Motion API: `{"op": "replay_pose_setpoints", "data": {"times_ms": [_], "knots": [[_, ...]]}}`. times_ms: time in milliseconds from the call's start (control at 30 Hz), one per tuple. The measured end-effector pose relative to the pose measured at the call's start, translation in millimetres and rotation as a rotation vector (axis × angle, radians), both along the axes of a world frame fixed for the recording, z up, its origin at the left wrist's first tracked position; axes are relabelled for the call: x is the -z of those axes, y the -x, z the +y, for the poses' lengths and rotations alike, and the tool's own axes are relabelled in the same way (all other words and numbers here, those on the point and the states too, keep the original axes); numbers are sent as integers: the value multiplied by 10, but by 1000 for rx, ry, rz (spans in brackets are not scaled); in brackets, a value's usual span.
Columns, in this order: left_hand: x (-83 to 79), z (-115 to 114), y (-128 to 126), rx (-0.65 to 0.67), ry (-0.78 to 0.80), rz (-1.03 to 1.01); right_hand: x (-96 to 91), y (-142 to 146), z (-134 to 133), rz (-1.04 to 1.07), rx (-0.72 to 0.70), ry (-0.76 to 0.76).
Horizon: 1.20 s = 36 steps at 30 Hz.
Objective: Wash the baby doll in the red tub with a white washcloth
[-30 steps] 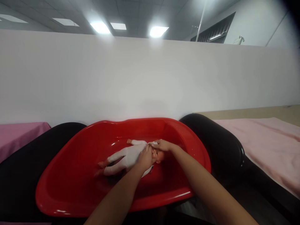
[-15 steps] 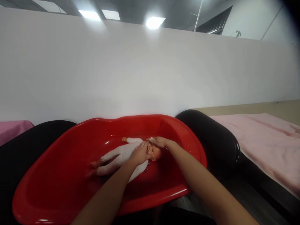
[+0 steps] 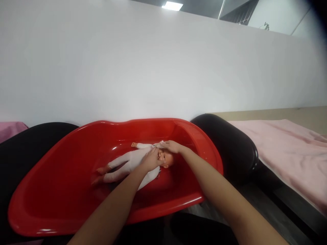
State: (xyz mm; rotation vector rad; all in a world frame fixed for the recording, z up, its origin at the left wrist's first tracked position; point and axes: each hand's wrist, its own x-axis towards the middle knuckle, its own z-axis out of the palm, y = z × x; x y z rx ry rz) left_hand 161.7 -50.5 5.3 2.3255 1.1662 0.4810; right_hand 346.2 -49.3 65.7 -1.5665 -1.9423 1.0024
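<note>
A baby doll point(image 3: 130, 161) in a white suit lies on its back inside a red plastic tub point(image 3: 76, 200), head to the right. My left hand point(image 3: 150, 160) rests on the doll's chest just below the chin, fingers curled against it. My right hand point(image 3: 171, 146) lies over the top of the doll's head, pinching a small white cloth point(image 3: 158, 144) beside the doll's raised arm. The doll's face shows between the two hands.
A black glossy cushion point(image 3: 230, 143) flanks the tub on both sides. A pale pink towel point(image 3: 286, 149) is spread on the surface at the right. A pink cloth point(image 3: 10, 129) shows at the far left. A white partition wall stands right behind the tub.
The view has tipped downward, so the tub and doll sit higher and nearer. My right hand has slid slightly over the doll's head; my left hand stays on the chest.
</note>
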Motion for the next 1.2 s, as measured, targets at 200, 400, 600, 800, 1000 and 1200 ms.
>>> {"op": "replay_pose_setpoints", "data": {"times_ms": [200,400,600,800,1000,1200], "knots": [[-33,-35,-31,4,9,-14,55,42,12,-165,-39,111],[-115,-82,-47,-16,35,17,46,-34,16,-266,13,106],[-119,-80,-29,-25,17,37,-5,-123,20,-258,242,193],[-82,-65,-39,-18,10,43,29,5,22,-123,41,32],[-33,-25,-55,28,-24,28,85,80,34,-260,-43,81],[-72,-55,-47,14,-2,49,99,-12,63,-284,57,144]]}}
